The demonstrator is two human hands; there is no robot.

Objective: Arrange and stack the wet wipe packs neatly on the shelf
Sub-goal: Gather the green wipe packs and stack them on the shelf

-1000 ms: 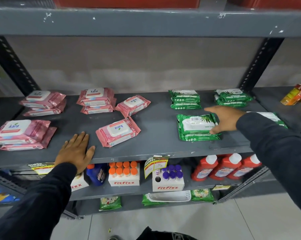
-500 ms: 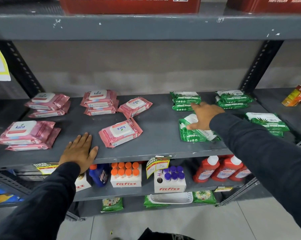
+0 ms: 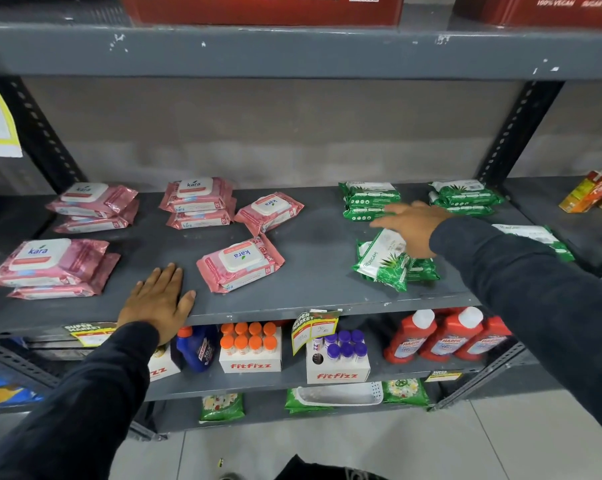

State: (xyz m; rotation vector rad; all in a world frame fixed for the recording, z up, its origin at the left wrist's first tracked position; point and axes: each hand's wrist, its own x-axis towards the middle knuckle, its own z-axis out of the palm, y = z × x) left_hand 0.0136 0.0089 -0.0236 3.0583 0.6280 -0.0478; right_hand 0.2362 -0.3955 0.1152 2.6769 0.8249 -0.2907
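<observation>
Right hand (image 3: 408, 226) is clasping the tilted green pack (image 3: 382, 259); left hand (image 3: 157, 301) is lying flat, released, on the shelf (image 3: 320, 271). Pack is probably soft, light, slick film, so holding across its flat faces is looking safest.

The person's left hand (image 3: 157, 299) is lying palm-down and flat, fingers spread slightly and pointing forward, its dark long sleeve running back toward the lower left. The right hand (image 3: 410, 226) is reaching forward from the right on an outstretched dark-sleeved arm, fingers extended leftward, thumb pressing downward, palm facing down.
</observation>
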